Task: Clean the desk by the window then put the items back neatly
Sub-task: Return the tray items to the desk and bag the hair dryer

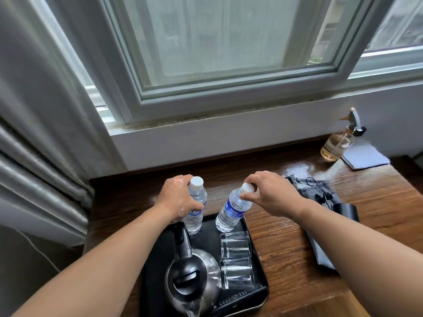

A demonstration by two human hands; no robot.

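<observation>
- As the head camera looks down, a dark wooden desk (286, 248) sits below a white-framed window (229, 92); a black rectangular tray (254, 296) lies at its near left.
- On the left, the left hand (177, 197) wraps around the upper body of a clear plastic water bottle (195, 213) with a white cap, upright at the tray's far left.
- The right hand (272, 195) pinches the neck, just under the cap, of a second clear water bottle (231, 211) with a blue label. It leans to the right, its base at the tray's far right corner; whether the base touches the tray cannot be told.
- Nearer on the tray are a steel kettle (194, 271) with a black handle on the left and two clear drinking glasses (235, 244) on the right.
- Far right on the desk stand an amber spray bottle (336, 145) and a folded pale cloth (366, 156).
- To finish this placing well, in my judgement: bring the leaning bottle upright, set it level with its twin, labels facing alike, clear of the glasses, and release only once it stands steady.
</observation>
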